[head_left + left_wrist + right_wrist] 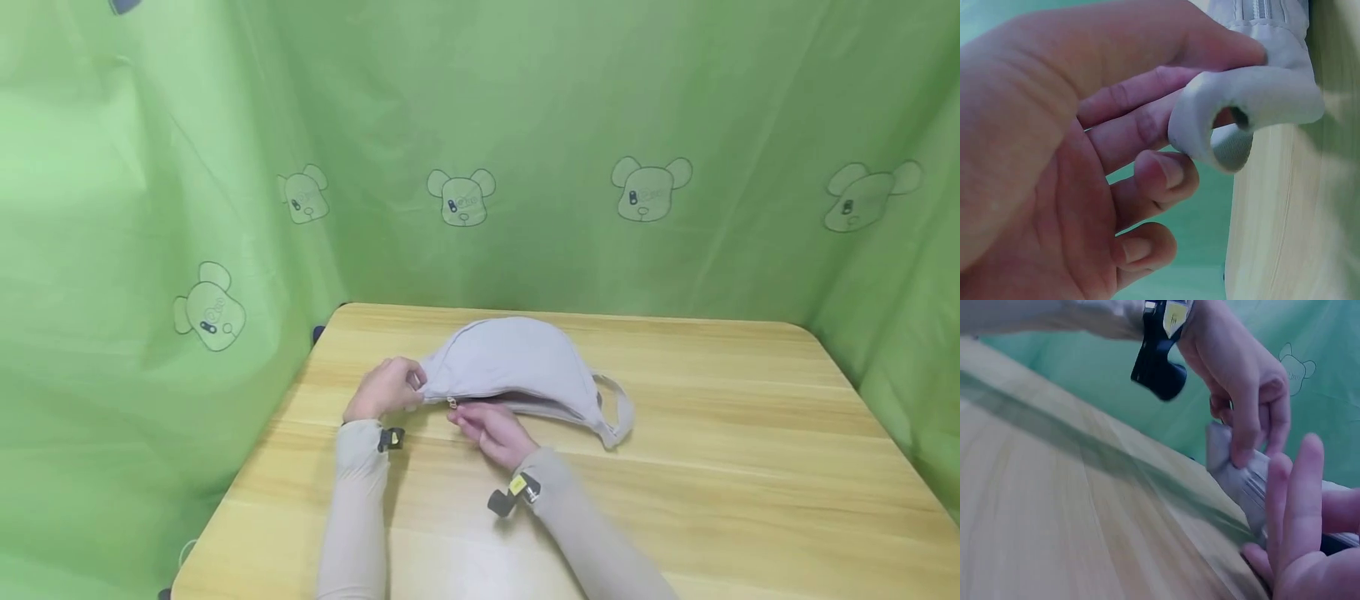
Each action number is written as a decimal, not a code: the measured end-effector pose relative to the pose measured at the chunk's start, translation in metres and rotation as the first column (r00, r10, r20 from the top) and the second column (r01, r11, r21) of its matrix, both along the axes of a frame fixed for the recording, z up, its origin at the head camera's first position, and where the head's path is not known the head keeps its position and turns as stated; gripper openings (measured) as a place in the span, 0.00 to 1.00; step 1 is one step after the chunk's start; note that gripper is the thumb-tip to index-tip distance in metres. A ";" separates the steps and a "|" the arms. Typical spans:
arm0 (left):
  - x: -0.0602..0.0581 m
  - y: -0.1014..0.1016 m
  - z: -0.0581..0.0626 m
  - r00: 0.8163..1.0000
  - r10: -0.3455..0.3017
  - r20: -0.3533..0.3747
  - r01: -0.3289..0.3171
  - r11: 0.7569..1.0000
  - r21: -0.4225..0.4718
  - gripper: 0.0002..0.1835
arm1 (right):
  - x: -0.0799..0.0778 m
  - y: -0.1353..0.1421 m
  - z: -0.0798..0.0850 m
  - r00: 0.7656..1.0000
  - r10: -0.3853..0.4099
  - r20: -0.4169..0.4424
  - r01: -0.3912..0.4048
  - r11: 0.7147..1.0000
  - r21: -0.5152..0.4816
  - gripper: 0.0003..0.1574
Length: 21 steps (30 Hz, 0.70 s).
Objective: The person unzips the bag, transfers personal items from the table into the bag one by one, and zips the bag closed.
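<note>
A light grey crescent-shaped bag [517, 354] lies on the table, its zipped edge facing me and gaping along the middle and right. My left hand [386, 390] pinches the bag's left end, thumb against fingers. In the left wrist view, a folded strap end [1279, 94] curls out beside the thumb. Below the zipped edge, my right hand [495, 432] pinches at the small gold zipper pull [452, 402], near the bag's left end. From the right wrist, the fingers [1300, 506] stand beside the zipper, and the pull itself is hidden.
The bag's strap [624, 408] loops out at its right end. Under it is a wooden table [750, 467] with rounded corners. Green curtains [555, 100] printed with bear heads hang behind and at both sides. Each wrist wears a small black camera mount [513, 493].
</note>
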<state>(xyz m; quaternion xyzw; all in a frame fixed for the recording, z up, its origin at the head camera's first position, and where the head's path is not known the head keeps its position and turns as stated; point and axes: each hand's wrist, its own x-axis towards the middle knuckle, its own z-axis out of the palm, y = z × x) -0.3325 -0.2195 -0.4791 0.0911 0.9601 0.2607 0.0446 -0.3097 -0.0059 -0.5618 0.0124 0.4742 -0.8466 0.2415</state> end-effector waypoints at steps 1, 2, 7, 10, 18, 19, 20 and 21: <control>0.000 0.000 0.000 1.000 -0.003 0.007 0.003 1.000 0.006 0.16 | 0.000 -0.003 0.000 1.000 -0.012 0.011 0.012 1.000 -0.022 0.26; 0.000 0.001 -0.001 1.000 -0.007 0.012 0.007 1.000 0.010 0.16 | 0.000 -0.005 -0.001 0.999 -0.028 0.023 0.029 0.999 -0.037 0.26; 0.000 0.001 -0.002 1.000 0.000 0.027 -0.001 1.000 0.013 0.16 | 0.000 -0.014 -0.003 0.993 -0.112 0.040 0.113 0.993 -0.045 0.23; -0.001 0.001 -0.001 0.999 0.010 0.033 -0.010 1.000 0.009 0.17 | 0.000 -0.017 -0.003 0.987 -0.154 0.039 0.155 0.987 -0.029 0.22; 0.000 0.003 0.003 1.000 0.010 0.022 -0.009 0.999 -0.033 0.17 | -0.002 -0.022 -0.003 0.981 -0.193 0.037 0.191 0.981 0.042 0.22; 0.000 0.004 0.003 1.000 0.010 0.012 -0.010 0.999 -0.045 0.18 | -0.002 -0.023 -0.003 0.981 -0.191 0.032 0.190 0.981 0.047 0.22; -0.001 0.004 0.002 1.000 0.011 0.002 -0.011 0.998 -0.059 0.18 | -0.002 -0.023 -0.004 0.981 -0.190 0.030 0.188 0.981 0.049 0.22; -0.001 0.004 0.002 1.000 0.011 -0.007 -0.011 0.997 -0.073 0.18 | -0.002 -0.023 -0.004 0.982 -0.188 0.028 0.186 0.981 0.051 0.22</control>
